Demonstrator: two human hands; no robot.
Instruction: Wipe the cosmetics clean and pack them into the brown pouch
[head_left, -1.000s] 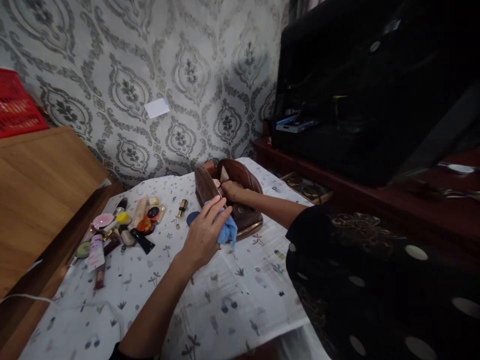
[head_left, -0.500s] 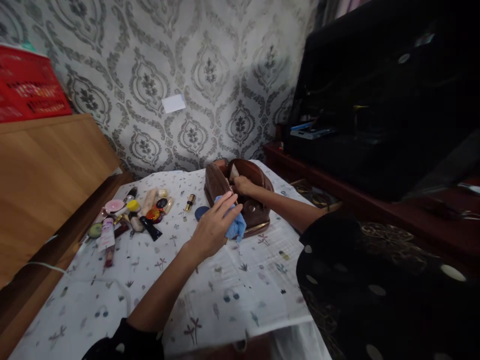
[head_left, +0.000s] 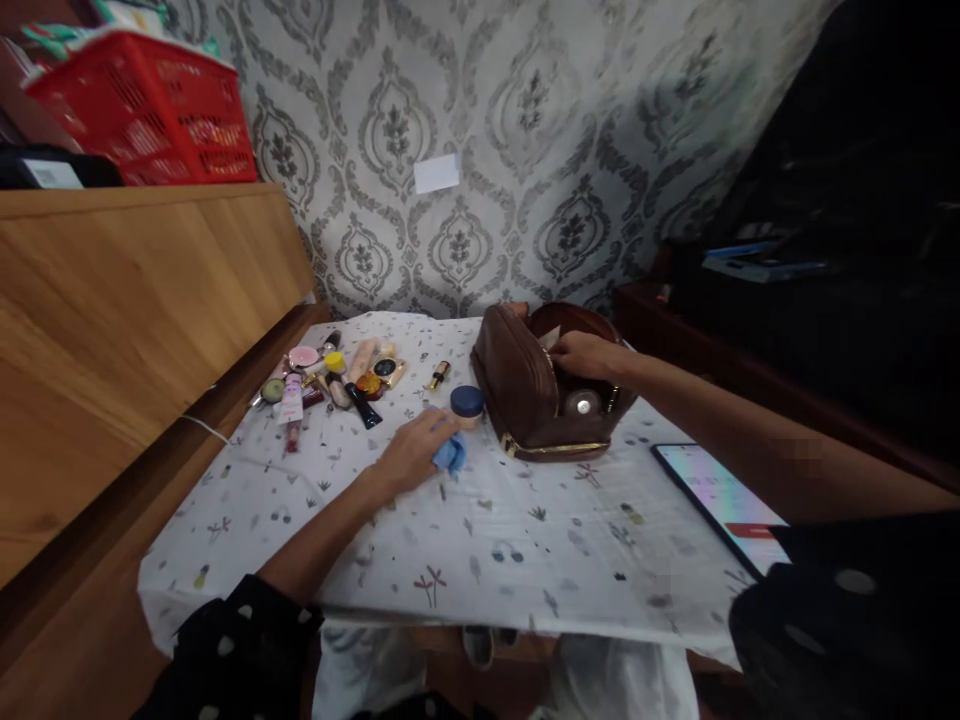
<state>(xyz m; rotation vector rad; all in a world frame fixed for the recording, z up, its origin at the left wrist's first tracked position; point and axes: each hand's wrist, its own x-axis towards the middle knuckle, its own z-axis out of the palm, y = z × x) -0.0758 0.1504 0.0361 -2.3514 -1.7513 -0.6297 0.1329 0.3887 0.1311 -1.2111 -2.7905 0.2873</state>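
Both hands (head_left: 411, 455) (head_left: 586, 355) forward, well apart

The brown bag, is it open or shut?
Open: the brown bag gapes at the top, and the right hand reaches inside.

Smooth leather-like bag (head_left: 521, 385), metal zip (head_left: 561, 451)

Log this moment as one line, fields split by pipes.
left hand: holding blue cloth | right hand: inside open brown zippered bag | blue-lidded jar: beside bag | cosmetics: clustered left on patterned tablecloth
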